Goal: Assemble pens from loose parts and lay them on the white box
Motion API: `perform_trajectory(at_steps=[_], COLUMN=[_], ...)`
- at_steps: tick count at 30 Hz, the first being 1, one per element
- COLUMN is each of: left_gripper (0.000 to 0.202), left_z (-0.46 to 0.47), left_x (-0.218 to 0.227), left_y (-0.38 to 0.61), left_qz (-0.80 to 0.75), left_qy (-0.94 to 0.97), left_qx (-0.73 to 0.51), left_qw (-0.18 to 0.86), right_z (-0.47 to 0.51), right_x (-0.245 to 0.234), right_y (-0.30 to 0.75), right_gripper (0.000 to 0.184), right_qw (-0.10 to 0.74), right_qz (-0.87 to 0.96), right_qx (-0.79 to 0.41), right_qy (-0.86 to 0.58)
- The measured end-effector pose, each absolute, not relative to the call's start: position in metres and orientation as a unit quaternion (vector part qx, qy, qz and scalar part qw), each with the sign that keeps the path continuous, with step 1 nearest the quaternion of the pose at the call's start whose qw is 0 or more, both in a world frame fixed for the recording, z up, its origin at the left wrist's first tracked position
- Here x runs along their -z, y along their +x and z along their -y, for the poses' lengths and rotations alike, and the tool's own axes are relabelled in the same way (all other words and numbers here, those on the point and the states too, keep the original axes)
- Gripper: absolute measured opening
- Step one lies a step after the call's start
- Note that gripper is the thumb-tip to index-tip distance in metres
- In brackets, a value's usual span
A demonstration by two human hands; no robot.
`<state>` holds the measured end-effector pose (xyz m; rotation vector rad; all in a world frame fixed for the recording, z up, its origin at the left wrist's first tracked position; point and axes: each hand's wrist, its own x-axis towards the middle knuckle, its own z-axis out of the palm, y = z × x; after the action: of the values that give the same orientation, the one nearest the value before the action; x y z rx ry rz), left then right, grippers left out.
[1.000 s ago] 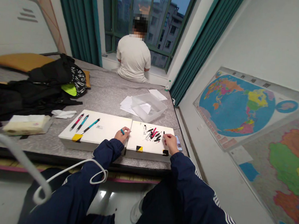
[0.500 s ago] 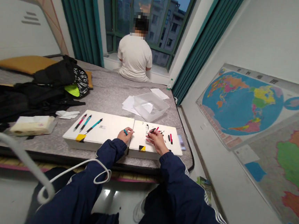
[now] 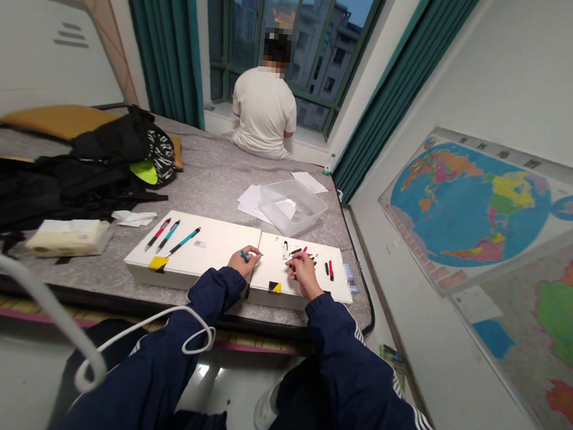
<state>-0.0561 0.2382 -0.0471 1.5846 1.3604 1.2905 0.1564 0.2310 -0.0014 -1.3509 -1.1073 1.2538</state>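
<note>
My left hand point(image 3: 243, 260) is closed round a small teal pen part point(image 3: 245, 256) at the seam between two white boards. My right hand point(image 3: 302, 271) rests on the right white board point(image 3: 337, 290), its fingers pinched over small pen parts; what they grip is too small to name. Loose pen parts point(image 3: 307, 256), black, red and white, lie scattered just beyond it. On the left white board point(image 3: 213, 245) three assembled pens point(image 3: 172, 235) lie side by side, one red and two teal.
A clear plastic box point(image 3: 292, 205) and loose papers point(image 3: 250, 200) lie further back on the grey bed point(image 3: 210, 175). Black bags point(image 3: 70, 169) and a tissue pack point(image 3: 68, 238) sit at left. A person point(image 3: 264, 109) sits facing the window. Maps point(image 3: 468, 204) cover the right wall.
My right hand moved left from the right board's near right corner to its middle, over the loose parts. My left hand stayed put. The view shifted slightly.
</note>
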Motion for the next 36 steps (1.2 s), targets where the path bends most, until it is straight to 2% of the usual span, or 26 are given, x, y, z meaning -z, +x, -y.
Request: perform_trajectory(at_steps=[4, 9, 13, 17, 20, 22, 25, 28, 32, 36], left_gripper=[0.017, 0.014, 0.013, 0.013, 0.013, 0.014, 0.019, 0.027, 0.034, 0.035], left_z=[-0.238, -0.238, -0.237, -0.238, -0.238, -0.238, -0.238, -0.239, -0.240, -0.243], left_x=[0.046, 0.045, 0.045, 0.046, 0.047, 0.047, 0.045, 0.044, 0.046, 0.052], left_y=[-0.056, -0.056, -0.056, -0.056, -0.056, -0.056, -0.057, -0.057, -0.058, -0.059], left_qz=[-0.521, -0.521, -0.522, -0.523, -0.522, -0.522, -0.519, -0.517, -0.522, -0.523], left_qy=[0.615, 0.617, 0.615, 0.613, 0.614, 0.615, 0.614, 0.617, 0.623, 0.641], left_qx=[-0.492, -0.491, -0.493, -0.496, -0.495, -0.495, -0.495, -0.492, -0.487, -0.469], left_qw=[0.330, 0.328, 0.325, 0.323, 0.324, 0.325, 0.328, 0.331, 0.319, 0.308], right_z=[-0.239, -0.257, -0.261, -0.257, -0.252, -0.247, -0.236, -0.224, -0.217, -0.218], right_x=[0.000, -0.017, -0.026, -0.021, -0.014, -0.010, -0.002, 0.009, 0.025, 0.041], right_y=[0.158, 0.166, 0.174, 0.191, 0.207, 0.210, 0.196, 0.161, 0.113, 0.089], right_gripper=[0.005, 0.010, 0.021, 0.028, 0.032, 0.036, 0.039, 0.034, 0.027, 0.020], right_qw=[0.458, 0.421, 0.483, 0.565, 0.586, 0.562, 0.482, 0.406, 0.471, 0.524], right_qz=[0.480, 0.527, 0.479, 0.450, 0.431, 0.453, 0.544, 0.644, 0.651, 0.592], right_qx=[-0.498, -0.480, -0.504, -0.451, -0.445, -0.448, -0.445, -0.430, -0.301, -0.306], right_qy=[-0.558, -0.562, -0.533, -0.525, -0.522, -0.528, -0.523, -0.486, -0.513, -0.531])
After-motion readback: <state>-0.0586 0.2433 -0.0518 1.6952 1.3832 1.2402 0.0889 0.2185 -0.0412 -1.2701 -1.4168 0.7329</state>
